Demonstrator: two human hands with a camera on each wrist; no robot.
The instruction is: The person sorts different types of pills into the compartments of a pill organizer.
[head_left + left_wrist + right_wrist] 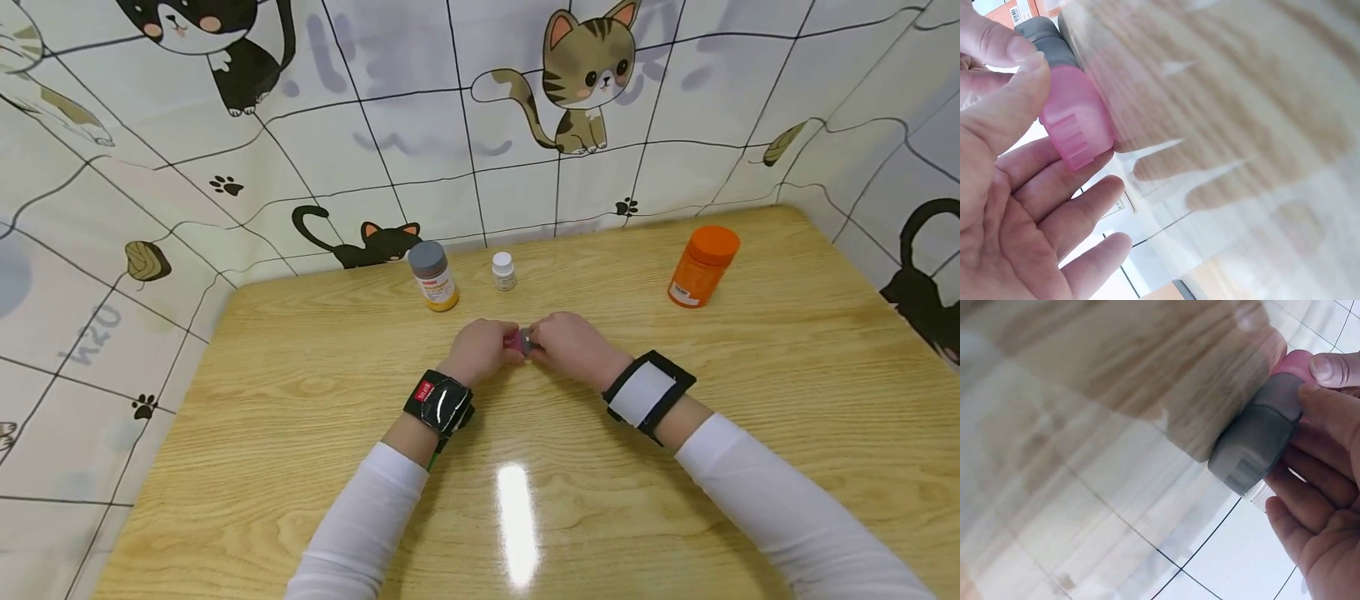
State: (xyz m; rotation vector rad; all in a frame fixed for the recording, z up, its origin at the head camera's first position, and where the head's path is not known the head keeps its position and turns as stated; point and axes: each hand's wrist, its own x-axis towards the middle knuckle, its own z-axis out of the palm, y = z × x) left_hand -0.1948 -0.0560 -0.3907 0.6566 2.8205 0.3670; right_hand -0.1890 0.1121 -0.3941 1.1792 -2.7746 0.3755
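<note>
A small item with a translucent pink end [1079, 119] and a dark grey end [1254, 444] lies low at the tabletop between the two hands. Thumb and fingers of my left hand [480, 348] pinch the pink part, with the other fingers spread loosely below it in the left wrist view. From the opposite side, my right hand [576, 346] pinches the grey part between thumb and fingers. Both ends are joined or pressed together; the seam is partly covered by fingertips. Its exact kind cannot be told.
Behind the hands stand a grey-lidded supplement bottle [434, 279] and a small white bottle [504, 272]. An orange jar [702, 268] is farther right. The glossy wooden table [300, 433] meets a cat-patterned cloth backdrop [420, 150] at its back edge.
</note>
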